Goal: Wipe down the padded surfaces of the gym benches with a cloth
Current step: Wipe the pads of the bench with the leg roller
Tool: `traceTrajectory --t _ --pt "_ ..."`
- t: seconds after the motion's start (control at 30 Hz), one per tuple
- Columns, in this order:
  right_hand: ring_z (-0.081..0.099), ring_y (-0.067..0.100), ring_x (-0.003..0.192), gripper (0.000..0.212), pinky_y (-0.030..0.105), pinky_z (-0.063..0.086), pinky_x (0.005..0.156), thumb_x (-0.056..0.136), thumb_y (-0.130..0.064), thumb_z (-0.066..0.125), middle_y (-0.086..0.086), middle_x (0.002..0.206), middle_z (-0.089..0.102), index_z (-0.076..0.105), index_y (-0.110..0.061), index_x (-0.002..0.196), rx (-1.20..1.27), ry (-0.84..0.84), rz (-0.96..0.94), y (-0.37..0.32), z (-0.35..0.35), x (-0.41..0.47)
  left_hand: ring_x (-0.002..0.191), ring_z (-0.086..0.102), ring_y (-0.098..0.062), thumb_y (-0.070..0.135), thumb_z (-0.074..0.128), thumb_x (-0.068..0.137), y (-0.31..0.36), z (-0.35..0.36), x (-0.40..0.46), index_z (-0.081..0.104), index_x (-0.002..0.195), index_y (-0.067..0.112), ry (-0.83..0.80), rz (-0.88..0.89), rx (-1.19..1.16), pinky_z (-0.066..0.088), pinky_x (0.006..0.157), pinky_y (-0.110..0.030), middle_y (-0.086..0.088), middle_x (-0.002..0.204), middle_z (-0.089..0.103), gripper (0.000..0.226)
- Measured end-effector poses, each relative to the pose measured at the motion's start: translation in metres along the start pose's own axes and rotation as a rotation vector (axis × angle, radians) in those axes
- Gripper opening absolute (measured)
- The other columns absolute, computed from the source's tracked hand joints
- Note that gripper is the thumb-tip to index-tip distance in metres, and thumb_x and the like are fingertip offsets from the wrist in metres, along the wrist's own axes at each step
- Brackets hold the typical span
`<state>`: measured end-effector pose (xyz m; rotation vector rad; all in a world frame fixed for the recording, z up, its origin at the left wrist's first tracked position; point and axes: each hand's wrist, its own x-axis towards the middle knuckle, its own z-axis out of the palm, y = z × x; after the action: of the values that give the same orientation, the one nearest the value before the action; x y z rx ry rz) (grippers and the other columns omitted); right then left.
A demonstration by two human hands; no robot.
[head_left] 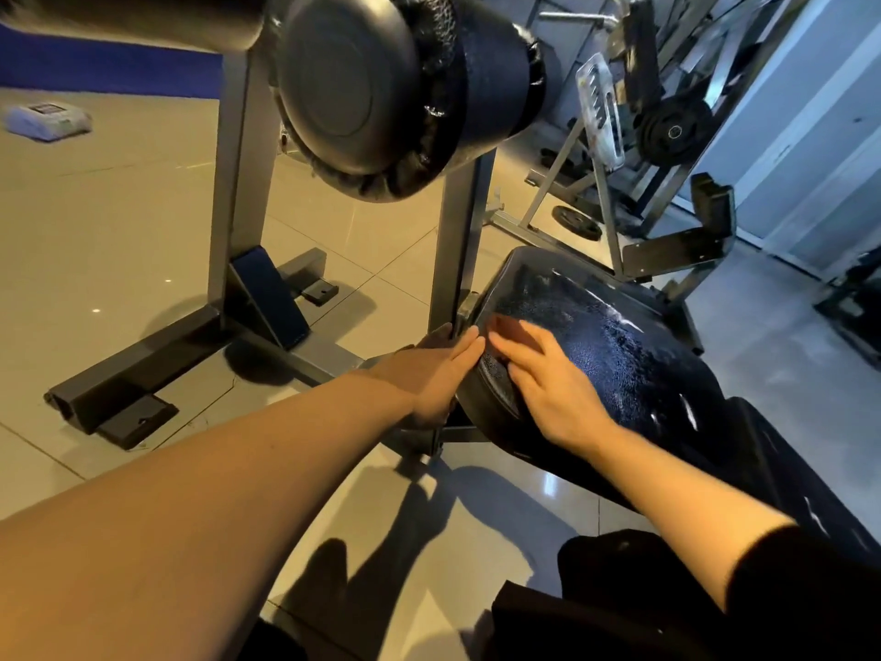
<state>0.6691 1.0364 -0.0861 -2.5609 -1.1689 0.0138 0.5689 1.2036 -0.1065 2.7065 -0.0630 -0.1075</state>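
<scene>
Pad (596,355): firm vinyl, wet-looking and slick, fixed to the frame (457,240), so brace it, don't lift. Long axis runs from the frame end toward the lower right, tilted. Left hand (436,369) flat-fingered against the pad's end edge. Right hand (543,379) spread, pressing on top. Cloth possibly under it; can't tell.
</scene>
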Motion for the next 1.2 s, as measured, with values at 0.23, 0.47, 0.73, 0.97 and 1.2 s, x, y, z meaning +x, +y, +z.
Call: traceTrajectory --t 0.23,0.47,0.73,0.97,1.2 --pt "0.020 0.024 0.145 0.041 0.042 0.023 0.117 0.104 -0.025 0.037 0.000 0.160 0.016 0.043 -0.028 0.145 0.004 0.046 0.131 -0.020 0.009 0.019 0.137 0.035 -0.024 0.015 0.056 0.094 0.021 -0.005 -0.007 0.002 0.153 0.012 0.116 -0.012 0.038 0.034 0.110 -0.033 -0.004 0.162 0.001 0.080" --pt "0.029 0.023 0.142 0.040 0.039 0.025 0.116 0.102 -0.018 0.045 -0.003 0.158 0.022 0.051 -0.036 0.137 0.018 0.039 0.277 0.053 -0.023 -0.033 0.122 0.044 -0.023 0.036 0.052 0.096 0.041 -0.001 0.012 0.053 0.131 0.014 0.332 0.076 0.161 0.039 0.103 -0.035 -0.005 0.133 0.046 0.041" --pt "0.019 0.030 0.145 0.042 0.041 0.024 0.114 0.104 -0.028 0.036 0.003 0.162 0.011 0.041 -0.028 0.146 -0.059 0.074 0.258 0.031 -0.006 -0.018 0.124 0.044 -0.023 0.033 0.046 0.099 0.055 0.008 0.018 0.049 0.136 0.013 0.309 0.157 0.223 0.035 0.106 -0.033 -0.006 0.137 0.048 0.042" --pt "0.020 0.033 0.145 0.040 0.051 0.033 0.111 0.104 -0.030 0.037 -0.008 0.161 0.012 0.042 -0.044 0.142 0.004 0.004 0.127 0.069 -0.016 -0.042 0.105 0.059 -0.031 0.022 0.048 0.091 0.093 0.018 0.024 0.067 0.114 0.007 0.345 0.289 0.216 0.047 0.091 -0.038 -0.012 0.117 0.064 0.033" --pt "0.032 0.029 0.139 0.040 0.036 0.029 0.111 0.103 -0.021 0.040 0.003 0.160 0.019 0.048 -0.027 0.141 0.032 0.156 0.560 0.170 -0.059 -0.095 0.103 0.059 -0.032 0.019 0.052 0.090 0.142 0.054 0.057 0.069 0.109 0.005 0.347 0.363 0.214 0.050 0.089 -0.039 -0.012 0.113 0.065 0.029"
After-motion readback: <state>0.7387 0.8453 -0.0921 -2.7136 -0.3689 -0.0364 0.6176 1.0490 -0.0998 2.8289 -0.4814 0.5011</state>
